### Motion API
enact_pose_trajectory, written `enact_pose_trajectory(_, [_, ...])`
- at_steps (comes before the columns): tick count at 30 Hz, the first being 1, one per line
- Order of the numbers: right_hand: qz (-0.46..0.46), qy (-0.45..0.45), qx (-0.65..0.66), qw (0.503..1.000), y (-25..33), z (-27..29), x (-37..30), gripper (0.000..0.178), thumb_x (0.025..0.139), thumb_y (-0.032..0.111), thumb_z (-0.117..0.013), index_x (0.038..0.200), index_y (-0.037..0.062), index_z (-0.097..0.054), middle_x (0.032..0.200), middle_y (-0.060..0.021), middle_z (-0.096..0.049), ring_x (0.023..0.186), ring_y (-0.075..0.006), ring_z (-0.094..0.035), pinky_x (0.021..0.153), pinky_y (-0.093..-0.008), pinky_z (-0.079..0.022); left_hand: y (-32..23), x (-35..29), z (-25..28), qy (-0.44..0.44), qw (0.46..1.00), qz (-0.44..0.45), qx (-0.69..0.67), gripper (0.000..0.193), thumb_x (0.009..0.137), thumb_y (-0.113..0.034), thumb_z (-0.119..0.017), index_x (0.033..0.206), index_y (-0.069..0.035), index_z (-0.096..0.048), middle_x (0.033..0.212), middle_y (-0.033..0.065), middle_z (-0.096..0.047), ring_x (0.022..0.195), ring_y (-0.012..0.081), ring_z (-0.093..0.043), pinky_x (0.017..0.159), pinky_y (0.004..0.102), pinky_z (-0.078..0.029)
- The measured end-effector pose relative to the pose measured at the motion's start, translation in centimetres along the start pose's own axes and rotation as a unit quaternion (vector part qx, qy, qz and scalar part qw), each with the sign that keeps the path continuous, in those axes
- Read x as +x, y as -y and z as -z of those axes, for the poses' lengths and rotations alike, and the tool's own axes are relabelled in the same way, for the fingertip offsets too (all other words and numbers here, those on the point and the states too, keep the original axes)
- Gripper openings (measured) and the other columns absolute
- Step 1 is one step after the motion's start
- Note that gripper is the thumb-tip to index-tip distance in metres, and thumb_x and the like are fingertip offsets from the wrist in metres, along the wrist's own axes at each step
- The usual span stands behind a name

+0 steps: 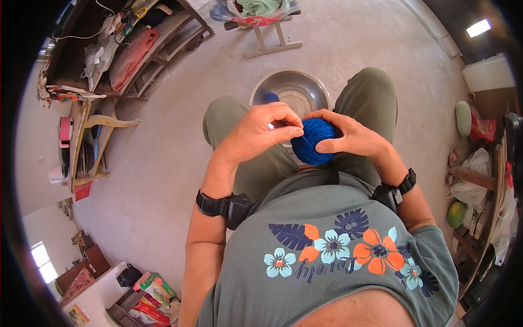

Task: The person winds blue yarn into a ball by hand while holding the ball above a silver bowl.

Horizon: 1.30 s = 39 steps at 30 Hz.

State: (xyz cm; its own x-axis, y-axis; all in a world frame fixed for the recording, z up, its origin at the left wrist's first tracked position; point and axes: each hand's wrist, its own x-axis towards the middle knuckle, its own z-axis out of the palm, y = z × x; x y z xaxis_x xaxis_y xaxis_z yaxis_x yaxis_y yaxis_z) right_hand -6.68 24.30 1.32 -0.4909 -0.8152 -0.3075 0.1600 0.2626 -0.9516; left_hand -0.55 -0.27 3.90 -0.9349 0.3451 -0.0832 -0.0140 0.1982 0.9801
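Note:
A ball of blue yarn [314, 143] is held above my lap, between my knees. My right hand [357, 137] wraps round its right side, thumb in front and fingers over the top. At the ball's upper left edge, the thumb and forefinger of my left hand [260, 131] pinch together on the yarn; a single strand is too thin to make out. A small white patch shows in the gap of that hand, and I cannot tell what it is. Beyond my hands a round metal basin [322, 90] stands on the floor, with another blue ball [271, 98] inside, partly hidden by my left hand.
Past the basin stands a wooden stool [264, 41] bearing a plastic-lined container with green cloth. A cluttered wooden cabinet [163, 43] is at the far left, near a wooden rack [90, 131]. Shelving with bags and a green melon [456, 214] lines the right side.

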Motion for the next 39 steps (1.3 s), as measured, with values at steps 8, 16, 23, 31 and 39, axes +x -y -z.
enact_pose_trajectory(8, [0.0,0.06,0.185,0.981,0.5,0.4,-0.3,0.071,0.081,0.037,-0.076,0.138,0.0014,-0.051,0.126,-0.0102,-0.059,0.118,-0.0196,-0.056,0.104,-0.0334,-0.042,1.9,0.0,-0.1,-0.052,0.994,0.006,-0.093,0.007,0.091,-0.006,-0.069,0.096,-0.002,-0.069,0.088,0.0002,-0.066,0.08,0.0085,-0.06,0.074,0.0235,-0.048])
enact_pose_trajectory(16, [0.047,0.003,0.32,0.946,-1.1,0.4,-0.1,0.081,0.081,0.043,-0.076,0.142,0.0004,-0.042,0.131,-0.011,-0.056,0.12,-0.0192,-0.055,0.105,-0.0348,-0.042,2.5,0.0,-0.8,-0.109,0.985,0.022,-0.133,0.015,0.097,-0.014,-0.065,0.101,0.0,-0.07,0.082,0.0008,-0.065,0.075,0.0097,-0.06,0.07,0.0248,-0.049])
enact_pose_trajectory(23, [0.083,-0.009,0.362,0.929,-1.2,0.1,0.0,0.082,0.082,0.044,-0.074,0.143,0.0001,-0.041,0.134,-0.0115,-0.054,0.124,-0.0207,-0.054,0.106,-0.0369,-0.043,2.1,0.2,-1.6,-0.121,0.982,0.02,-0.143,0.016,0.098,-0.013,-0.062,0.105,0.0,-0.068,0.08,0.0005,-0.064,0.073,0.0096,-0.059,0.069,0.0247,-0.049])
enact_pose_trajectory(31, [0.052,-0.075,0.306,0.948,0.4,-0.6,0.2,0.053,0.1,0.028,-0.057,0.147,0.0086,-0.041,0.139,-0.0089,-0.052,0.122,-0.0192,-0.056,0.099,-0.0372,-0.05,3.2,0.0,-1.0,-0.185,0.977,0.048,-0.097,0.018,0.099,-0.017,-0.06,0.104,-0.001,-0.067,0.078,-0.0006,-0.064,0.071,0.0074,-0.058,0.068,0.0225,-0.046])
enact_pose_trajectory(39, [0.013,-0.071,0.3,0.951,0.0,-0.8,0.4,0.058,0.099,0.031,-0.059,0.148,0.0079,-0.04,0.135,-0.0085,-0.053,0.12,-0.0175,-0.056,0.096,-0.0349,-0.052,4.0,-0.1,-1.3,-0.193,0.972,0.08,-0.103,0.018,0.099,-0.018,-0.062,0.101,-0.001,-0.067,0.079,-0.0006,-0.064,0.072,0.0069,-0.057,0.068,0.0226,-0.047])
